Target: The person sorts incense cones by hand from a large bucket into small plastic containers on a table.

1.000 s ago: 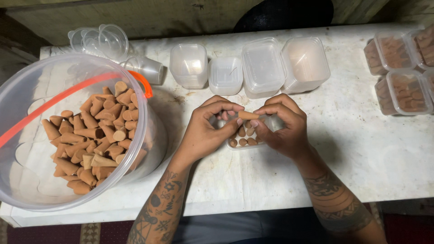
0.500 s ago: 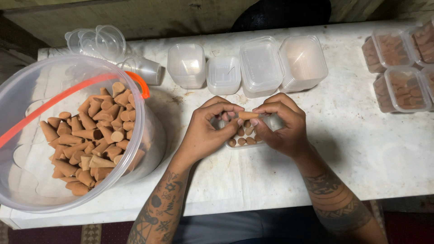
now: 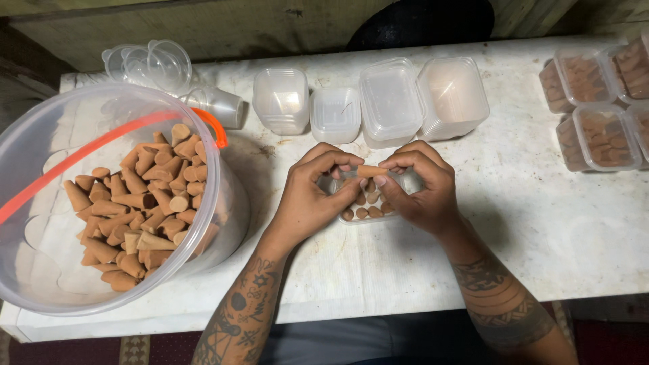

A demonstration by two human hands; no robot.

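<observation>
Your left hand (image 3: 312,196) and right hand (image 3: 414,188) meet over a small clear container (image 3: 365,215) at the middle of the white table (image 3: 541,236), and together they pinch one brown cone (image 3: 371,171) at fingertip height just above it. The cone lies on its side, its long axis running left to right across the view; which end is the tip you cannot tell, since your fingers cover both ends. Your left thumb and forefinger close on its left end, your right thumb and forefinger on its right end, so both hands are grasping the same cone. In the container below, about seven cones stand upright, their round ends facing up (some are hidden under your fingers, so the count is rough). At your left sits a large clear bucket (image 3: 101,196) with an orange handle, holding a loose heap of cones too many to count, pointing every way. Along the far edge stand four stacks of empty containers (image 3: 392,101) side by side, with a cluster of clear cups (image 3: 162,67) beyond the bucket. At the far right, four filled containers (image 3: 602,135) show, partly cut off by the picture's edge.
</observation>
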